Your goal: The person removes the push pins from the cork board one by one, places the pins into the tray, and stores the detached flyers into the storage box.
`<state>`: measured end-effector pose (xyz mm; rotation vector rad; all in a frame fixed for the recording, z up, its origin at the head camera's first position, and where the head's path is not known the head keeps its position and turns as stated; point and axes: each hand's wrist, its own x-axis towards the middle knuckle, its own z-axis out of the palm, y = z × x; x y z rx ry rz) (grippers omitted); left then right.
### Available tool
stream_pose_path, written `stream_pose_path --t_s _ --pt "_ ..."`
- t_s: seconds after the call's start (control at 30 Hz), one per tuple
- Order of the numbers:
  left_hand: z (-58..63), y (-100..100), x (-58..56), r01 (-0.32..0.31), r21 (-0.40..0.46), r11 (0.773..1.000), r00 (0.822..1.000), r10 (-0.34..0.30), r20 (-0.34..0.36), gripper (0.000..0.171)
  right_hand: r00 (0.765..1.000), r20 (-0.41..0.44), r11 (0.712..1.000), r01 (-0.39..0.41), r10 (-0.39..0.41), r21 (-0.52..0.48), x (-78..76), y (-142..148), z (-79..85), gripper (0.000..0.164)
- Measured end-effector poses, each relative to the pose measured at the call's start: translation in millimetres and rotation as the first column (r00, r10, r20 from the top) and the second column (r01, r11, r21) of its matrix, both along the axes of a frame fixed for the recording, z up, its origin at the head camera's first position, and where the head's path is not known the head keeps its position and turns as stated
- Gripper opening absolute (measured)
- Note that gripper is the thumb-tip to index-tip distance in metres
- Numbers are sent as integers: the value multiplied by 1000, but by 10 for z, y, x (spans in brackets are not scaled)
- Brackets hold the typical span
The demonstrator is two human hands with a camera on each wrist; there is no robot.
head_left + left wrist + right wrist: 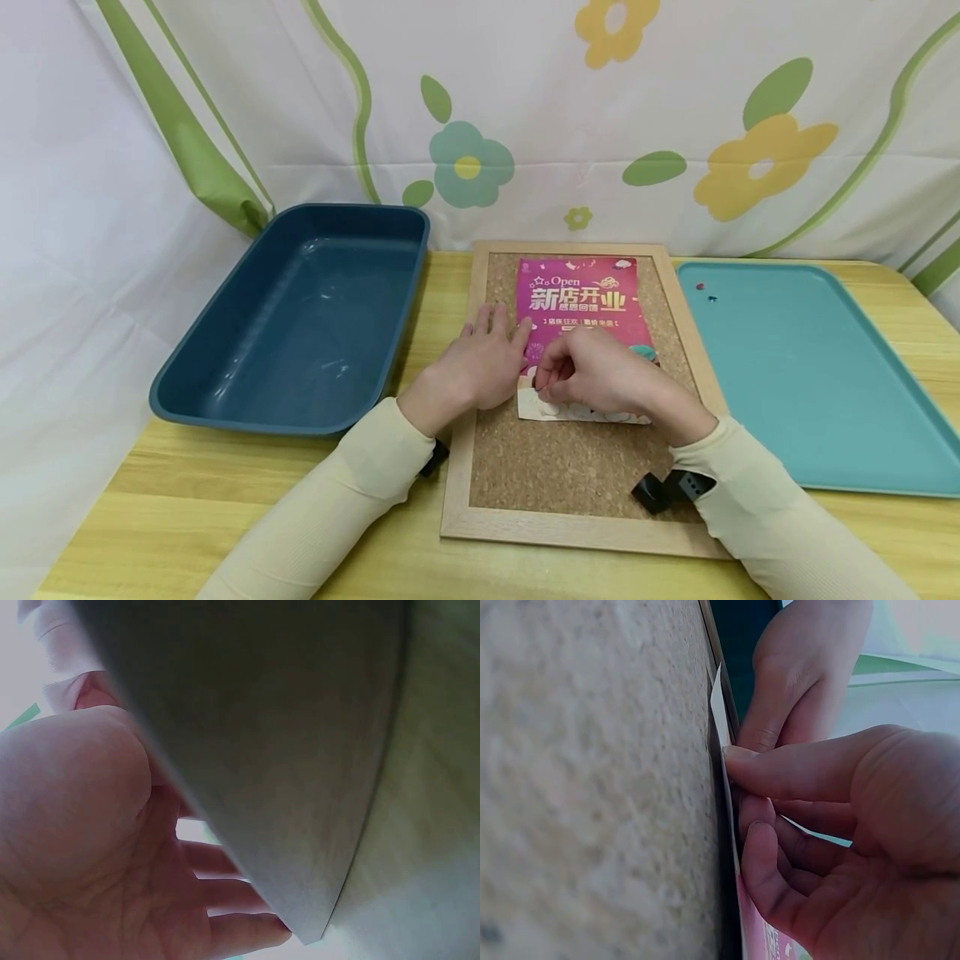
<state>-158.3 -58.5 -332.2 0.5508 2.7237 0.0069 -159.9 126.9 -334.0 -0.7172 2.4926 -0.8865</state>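
Note:
A pink and purple poster (577,287) with white lettering lies on a wood-framed cork board (555,475). My left hand (480,362) rests with straight, spread fingers across the poster's left edge and the cork beside it. Near the poster's lower left corner, my right hand (607,371) has thumb and forefinger pinched together, their tips right at the paper. In the right wrist view, the thumb (780,769) meets the poster's pale edge (718,709), which stands slightly off the cork. Whatever small thing sits between those fingertips is hidden.
Left of the board stands a deep dark blue basin (300,308). On the right lies a shallow teal tray (825,375), with a tiny red piece (701,287) and a tiny blue piece (712,298) near its far left corner. A flowered curtain (540,100) hangs behind the table.

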Motion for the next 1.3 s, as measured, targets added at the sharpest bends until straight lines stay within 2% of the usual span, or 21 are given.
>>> stream_pose_path --t_s 0.17,0.4,0.57,0.7,1.0,1.3 --pt "6 1 4 -1 -3 1000 1000 1 -8 65 998 29 999 -47 47 -11 -3 26 18 26" --pt "10 -10 5 -8 -2 1000 1000 8 2 65 997 51 997 -54 57 -55 -44 72 23 17" --pt "8 -13 10 -11 0 1000 1000 11 6 64 997 81 996 9 -2 -88 -88 161 82 10" --pt "5 -12 9 -15 2 1000 1000 15 12 65 997 61 995 59 -54 -86 -128 235 116 7" --pt "3 -10 6 -19 10 1000 1000 19 9 65 996 8 995 85 -85 -54 -199 318 91 5" --pt "9 4 4 -5 3 1000 1000 5 10 64 989 -2 989 150 -150 -11 -277 434 45 6"
